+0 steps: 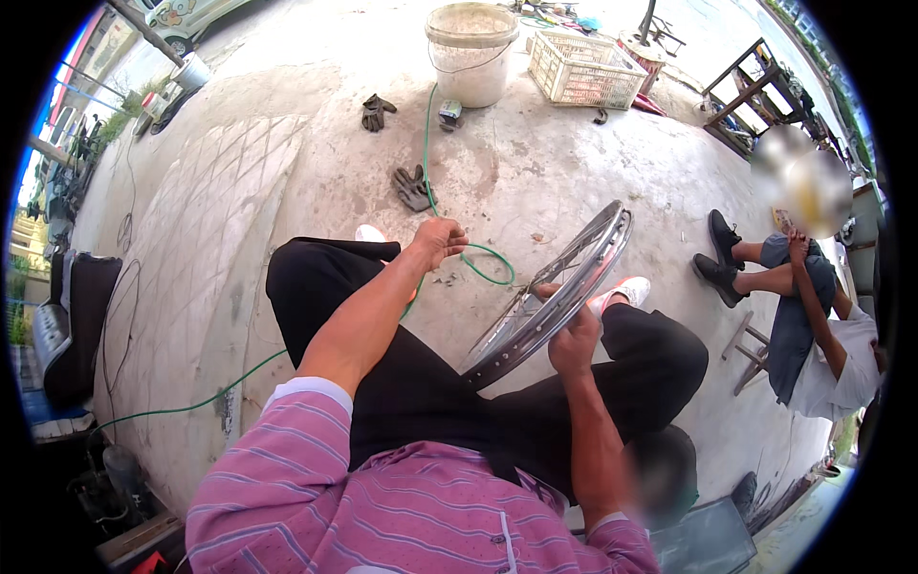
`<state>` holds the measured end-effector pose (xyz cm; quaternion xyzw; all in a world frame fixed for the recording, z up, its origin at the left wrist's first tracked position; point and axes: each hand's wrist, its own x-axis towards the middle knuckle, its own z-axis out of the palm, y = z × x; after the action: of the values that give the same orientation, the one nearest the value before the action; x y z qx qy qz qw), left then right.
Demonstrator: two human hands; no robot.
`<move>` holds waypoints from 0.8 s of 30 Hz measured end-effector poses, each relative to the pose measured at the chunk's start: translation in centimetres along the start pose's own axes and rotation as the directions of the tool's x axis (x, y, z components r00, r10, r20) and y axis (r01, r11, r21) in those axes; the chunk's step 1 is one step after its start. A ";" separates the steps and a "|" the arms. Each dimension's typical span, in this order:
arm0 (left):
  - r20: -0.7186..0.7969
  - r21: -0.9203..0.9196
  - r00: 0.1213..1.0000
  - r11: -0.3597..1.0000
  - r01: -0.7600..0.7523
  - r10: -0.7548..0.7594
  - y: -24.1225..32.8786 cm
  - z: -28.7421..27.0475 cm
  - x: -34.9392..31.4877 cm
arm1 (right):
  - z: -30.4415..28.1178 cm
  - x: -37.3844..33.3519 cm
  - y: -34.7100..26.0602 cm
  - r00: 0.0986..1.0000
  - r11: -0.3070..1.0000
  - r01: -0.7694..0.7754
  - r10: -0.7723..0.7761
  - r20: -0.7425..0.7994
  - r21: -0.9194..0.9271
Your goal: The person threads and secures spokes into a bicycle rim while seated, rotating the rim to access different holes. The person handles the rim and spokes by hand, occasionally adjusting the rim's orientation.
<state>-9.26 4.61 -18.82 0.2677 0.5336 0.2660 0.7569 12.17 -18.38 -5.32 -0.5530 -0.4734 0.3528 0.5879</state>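
Observation:
My right hand (575,341) grips the lower right side of a spoked metal wheel rim (610,251). The rim stands tilted between my knees, with its lower end by my lap. Left of it, my left hand (440,242) is closed, its thumb and fingers pressed together. A thin green hose (499,279) loops right beside those fingertips and passes behind the hand. Whether the fingers hold the hose or something small, I cannot make out. Just beyond lies a dark work glove (412,189), with a second glove (377,113) farther off.
A whitish bucket (471,72) and a cream plastic crate (585,75) stand ahead on the concrete floor. At the right sits another person (830,344), near a small stool (749,352). A dark seat (78,325) is at the left, and the hose crosses the floor there.

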 end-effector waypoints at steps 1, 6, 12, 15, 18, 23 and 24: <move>-0.061 0.030 0.997 0.999 0.039 -0.037 -1.7 -1.2 1.0 | 0.0 0.0 0.1 1.000 1.000 -0.002 0.002 0.002 0.001; -0.225 0.071 0.953 0.972 0.224 -0.203 -7.5 -3.5 3.9 | 0.2 0.6 -0.4 1.000 0.999 -0.004 0.004 0.001 -0.039; -0.267 0.077 0.919 0.944 0.322 -0.291 -9.8 -5.3 6.1 | 0.9 1.3 -0.5 1.000 0.999 0.012 -0.011 0.023 -0.045; -0.446 0.297 0.876 0.892 0.341 -0.186 -8.9 -4.0 5.1 | 1.1 1.6 -0.8 0.998 0.998 -0.060 0.060 0.002 0.005; -0.479 0.473 0.863 0.780 0.409 -0.162 -8.1 -4.6 4.9 | 1.1 1.7 -0.8 1.000 0.998 -0.024 0.025 0.019 -0.057; -0.192 0.567 0.978 0.805 0.177 -0.080 -4.3 -1.0 2.0 | 1.1 1.8 -1.2 0.998 0.999 -0.019 0.023 0.066 -0.050; -0.111 0.535 0.992 0.837 0.114 -0.064 -2.7 0.9 0.7 | 0.9 1.6 -1.0 0.991 0.997 -0.074 0.078 0.113 -0.038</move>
<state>-7.92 3.03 -20.93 0.4329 0.6317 0.0813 0.6379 11.74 -16.71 -4.09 -0.5593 -0.4909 0.3978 0.5366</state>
